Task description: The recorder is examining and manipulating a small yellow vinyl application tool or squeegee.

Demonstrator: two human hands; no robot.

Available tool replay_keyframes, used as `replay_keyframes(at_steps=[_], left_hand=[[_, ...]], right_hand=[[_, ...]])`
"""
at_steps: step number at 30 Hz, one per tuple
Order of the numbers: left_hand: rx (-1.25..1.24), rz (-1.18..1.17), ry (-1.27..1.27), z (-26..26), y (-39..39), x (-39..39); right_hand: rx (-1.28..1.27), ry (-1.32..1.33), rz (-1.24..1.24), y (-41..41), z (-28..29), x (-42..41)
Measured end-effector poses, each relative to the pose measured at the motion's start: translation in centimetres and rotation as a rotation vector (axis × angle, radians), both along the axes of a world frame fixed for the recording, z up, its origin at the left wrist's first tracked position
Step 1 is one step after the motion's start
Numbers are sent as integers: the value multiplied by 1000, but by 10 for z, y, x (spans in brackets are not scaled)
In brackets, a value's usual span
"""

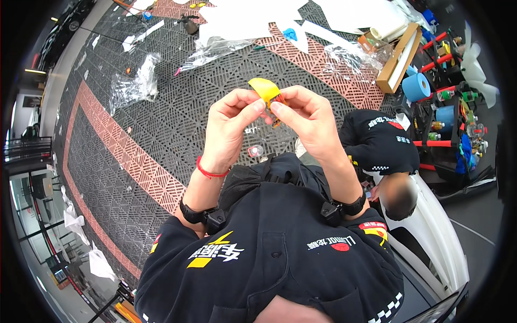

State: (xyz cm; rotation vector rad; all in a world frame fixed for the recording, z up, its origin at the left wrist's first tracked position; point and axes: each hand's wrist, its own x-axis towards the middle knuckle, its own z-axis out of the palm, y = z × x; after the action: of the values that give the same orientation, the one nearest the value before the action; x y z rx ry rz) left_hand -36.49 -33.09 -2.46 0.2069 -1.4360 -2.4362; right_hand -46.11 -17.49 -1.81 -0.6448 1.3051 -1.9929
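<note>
Raised in front of my torso, both hands pinch a small, flexible-looking yellow piece [264, 88] with a rounded outer edge. My left hand [228, 123] grips its lower left side between thumb and fingers, with a red bracelet [211, 173] at that wrist. From the other side, my right hand [317, 123] has thumb and fingertips on the piece and on an orange-and-dark part [278, 99] against it. The fingers cover much of this part, so its exact kind is unclear. Below the hands, a clear bottle with a red label [255, 151] is on the floor.
Crumpled clear film [139, 82] and white sheets [250, 20] litter the black grated floor [181, 105]. At right are a long cardboard box [400, 60], a blue paper roll [416, 87] and a red-and-black cart [436, 143]. A co-worker [379, 141] is close by a white panel [436, 230].
</note>
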Motion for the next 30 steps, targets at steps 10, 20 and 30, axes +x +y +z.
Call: replay_keyframes(at_steps=[10,20,30], left_hand=[[7,3,35,-1,-3,7],[-142,125,50,1,-2,10],[-230,169,69,2,-3,5]], right_hand=[[-6,-2,2,-3,-1,7],[1,-13,25,-7,-4,10],[-4,-20,45,-8,-3,4]])
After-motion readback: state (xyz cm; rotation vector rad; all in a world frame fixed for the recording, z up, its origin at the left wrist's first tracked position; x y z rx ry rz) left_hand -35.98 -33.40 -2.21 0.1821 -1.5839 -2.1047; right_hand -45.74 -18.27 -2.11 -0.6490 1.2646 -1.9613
